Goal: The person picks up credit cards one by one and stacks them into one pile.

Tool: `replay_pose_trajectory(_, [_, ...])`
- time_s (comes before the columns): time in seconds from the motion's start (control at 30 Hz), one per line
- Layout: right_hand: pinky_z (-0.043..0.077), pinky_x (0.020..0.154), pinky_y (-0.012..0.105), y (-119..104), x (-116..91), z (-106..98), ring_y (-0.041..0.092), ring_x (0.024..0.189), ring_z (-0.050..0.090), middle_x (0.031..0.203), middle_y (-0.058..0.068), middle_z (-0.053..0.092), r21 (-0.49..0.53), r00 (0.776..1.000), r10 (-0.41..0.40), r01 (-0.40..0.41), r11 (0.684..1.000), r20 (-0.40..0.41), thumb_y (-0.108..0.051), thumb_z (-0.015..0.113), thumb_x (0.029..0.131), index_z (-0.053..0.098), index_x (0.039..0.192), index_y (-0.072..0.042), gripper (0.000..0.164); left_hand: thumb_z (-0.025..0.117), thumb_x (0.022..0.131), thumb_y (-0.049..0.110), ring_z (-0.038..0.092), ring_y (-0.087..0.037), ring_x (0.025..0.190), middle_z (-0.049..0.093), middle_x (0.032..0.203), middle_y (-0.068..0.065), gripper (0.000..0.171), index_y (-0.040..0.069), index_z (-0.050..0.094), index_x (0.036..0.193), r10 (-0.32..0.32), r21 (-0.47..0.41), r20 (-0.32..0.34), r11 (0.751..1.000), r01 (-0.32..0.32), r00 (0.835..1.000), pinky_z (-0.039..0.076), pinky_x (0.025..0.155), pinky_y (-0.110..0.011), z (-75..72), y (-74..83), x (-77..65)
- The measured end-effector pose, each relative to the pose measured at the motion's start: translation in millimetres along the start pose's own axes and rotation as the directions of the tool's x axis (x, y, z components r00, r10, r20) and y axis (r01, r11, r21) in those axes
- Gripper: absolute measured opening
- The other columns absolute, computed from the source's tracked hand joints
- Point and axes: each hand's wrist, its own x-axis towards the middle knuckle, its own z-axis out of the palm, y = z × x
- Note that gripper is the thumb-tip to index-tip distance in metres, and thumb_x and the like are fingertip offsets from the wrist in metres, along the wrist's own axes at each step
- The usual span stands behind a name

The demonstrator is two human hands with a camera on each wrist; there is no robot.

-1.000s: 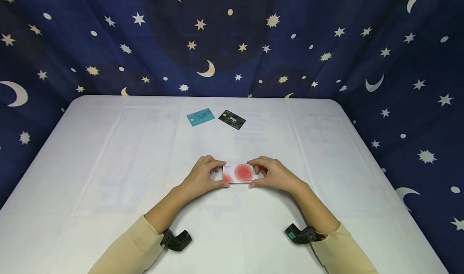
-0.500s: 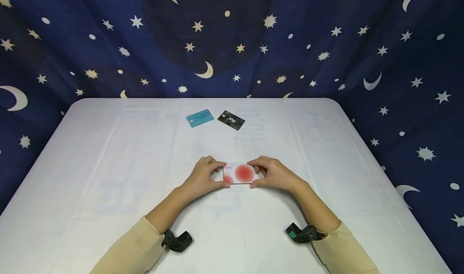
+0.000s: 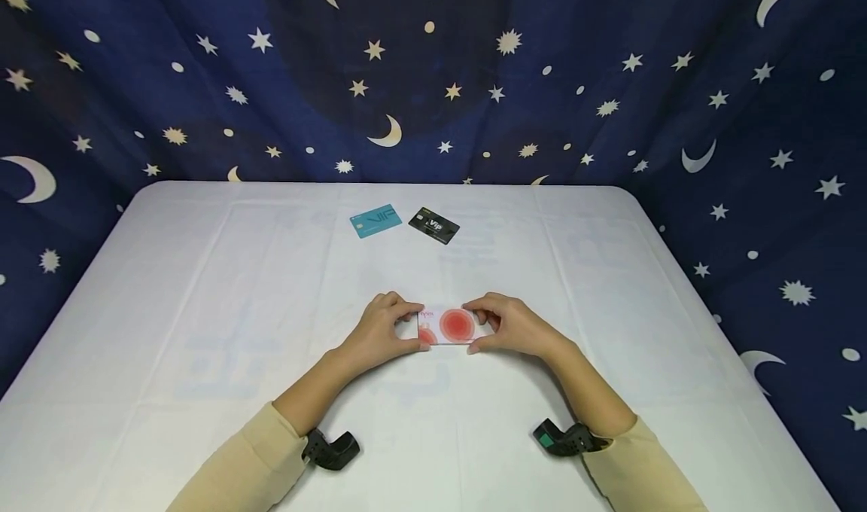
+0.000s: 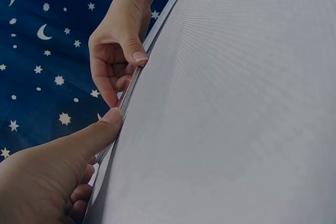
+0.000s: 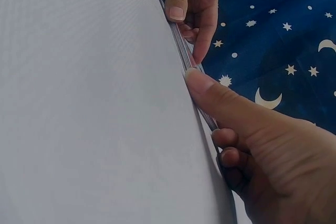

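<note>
A stack of cards lies near the middle of the white table, its top card white with red circles. My left hand pinches the left end between thumb and fingers. At the opposite end, the thumb and fingers of my right hand pinch the stack too. Several thin layers show along the stack's near edge in the right wrist view, and the same layered edge appears between both hands in the left wrist view. The undersides of the cards are hidden.
Farther back on the table lie a teal VIP card and a black VIP card, side by side and tilted. A dark blue curtain with stars and moons hangs behind the table and along its sides.
</note>
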Motion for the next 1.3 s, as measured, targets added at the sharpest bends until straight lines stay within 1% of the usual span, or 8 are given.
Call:
replay_pose_trajectory(0.2, [0.039, 0.059, 0.021, 3, -1, 1, 0.011, 0.066, 0.044, 0.084, 0.002, 0.055, 0.033, 1.0, -0.011, 0.011, 0.999, -0.009, -0.027, 0.088, 0.062, 0.065, 0.114, -0.003, 0.062, 0.087, 0.064, 0.032, 0.044, -0.014, 0.087, 0.051, 0.09, 0.002, 0.063, 0.01, 0.065, 0.119, -0.026, -0.05, 0.004, 0.998, 0.027, 1.0, 0.039, 0.079, -0.032, 1.0, 0.3, -0.2])
replay_pose_trajectory(0.33, [0.038, 0.059, 0.021, 1, 1, -1, 0.015, 0.066, 0.044, 0.085, 0.005, 0.056, 0.059, 1.0, 0.014, -0.014, 0.998, 0.001, -0.024, 0.089, 0.062, 0.064, 0.115, -0.001, 0.063, 0.088, 0.064, 0.03, 0.044, -0.014, 0.089, 0.052, 0.092, 0.001, 0.065, 0.009, 0.064, 0.121, -0.055, -0.107, 0.007, 0.993, 0.055, 0.998, 0.04, 0.08, -0.031, -1.4, 1.2, 2.2])
replay_pose_trajectory(0.47, [0.038, 0.061, 0.021, -1, 2, -5, 0.021, 0.069, 0.046, 0.089, 0.009, 0.058, 0.096, 0.999, 0.044, -0.046, 0.994, 0.03, -0.017, 0.087, 0.065, 0.062, 0.118, 0.002, 0.062, 0.086, 0.066, 0.031, 0.044, -0.015, 0.09, 0.052, 0.094, 0.0, 0.066, 0.009, 0.063, 0.124, -0.077, -0.143, 0.013, 0.987, 0.078, 0.997, 0.041, 0.08, -0.032, -4.8, 2.1, 4.3])
replay_pose_trajectory(0.57, [0.039, 0.062, 0.021, -1, 4, -9, 0.023, 0.071, 0.048, 0.09, 0.01, 0.06, 0.115, 0.998, 0.022, -0.028, 0.993, 0.055, -0.015, 0.085, 0.068, 0.061, 0.119, 0.001, 0.058, 0.085, 0.067, 0.035, 0.044, -0.017, 0.091, 0.053, 0.097, -0.001, 0.069, 0.011, 0.061, 0.126, -0.086, -0.154, 0.011, 0.984, 0.086, 0.996, 0.041, 0.08, -0.033, -7.2, 2.2, 5.7])
replay_pose_trajectory(0.73, [0.04, 0.062, 0.021, 2, 7, -13, 0.016, 0.069, 0.048, 0.09, 0.009, 0.061, 0.101, 0.995, -0.046, 0.037, 0.994, 0.093, -0.015, 0.08, 0.075, 0.062, 0.119, -0.001, 0.049, 0.082, 0.07, 0.036, 0.045, -0.019, 0.094, 0.054, 0.103, -0.004, 0.068, 0.01, 0.059, 0.129, -0.072, -0.114, -0.004, 0.991, 0.071, 0.997, 0.04, 0.081, -0.035, -9.2, 0.4, 8.2])
replay_pose_trajectory(0.93, [0.043, 0.066, 0.022, 1, 13, -21, 0.009, 0.076, 0.049, 0.093, 0.006, 0.063, 0.059, 0.993, -0.063, 0.057, 0.997, 0.104, -0.016, 0.074, 0.082, 0.06, 0.121, 0.0, 0.045, 0.082, 0.069, 0.038, 0.047, -0.019, 0.093, 0.055, 0.104, -0.006, 0.072, 0.01, 0.057, 0.13, -0.07, -0.067, -0.023, 0.995, 0.068, 0.997, 0.041, 0.081, -0.035, -14.2, -3.4, 13.7])
replay_pose_trajectory(1.1, [0.04, 0.067, 0.024, 1, 21, -26, 0.012, 0.075, 0.047, 0.097, 0.006, 0.062, 0.018, 0.994, -0.029, 0.028, 0.999, 0.104, -0.018, 0.072, 0.084, 0.053, 0.13, 0.0, 0.053, 0.082, 0.069, 0.039, 0.047, -0.019, 0.094, 0.056, 0.107, -0.007, 0.074, 0.01, 0.055, 0.132, -0.085, -0.034, -0.033, 0.996, 0.084, 0.996, 0.041, 0.081, -0.036, -21.1, -6.1, 22.1])
replay_pose_trajectory(1.3, [0.041, 0.069, 0.026, 1, 33, -31, 0.017, 0.078, 0.048, 0.105, 0.008, 0.06, -0.019, 0.995, 0.052, -0.05, 0.999, 0.083, -0.024, 0.072, 0.084, 0.046, 0.137, -0.001, 0.063, 0.081, 0.069, 0.042, 0.047, -0.024, 0.097, 0.056, 0.107, -0.008, 0.081, 0.009, 0.05, 0.136, -0.089, 0.038, -0.022, 0.995, 0.09, 0.996, 0.042, 0.084, -0.039, -25.9, -12.1, 35.8])
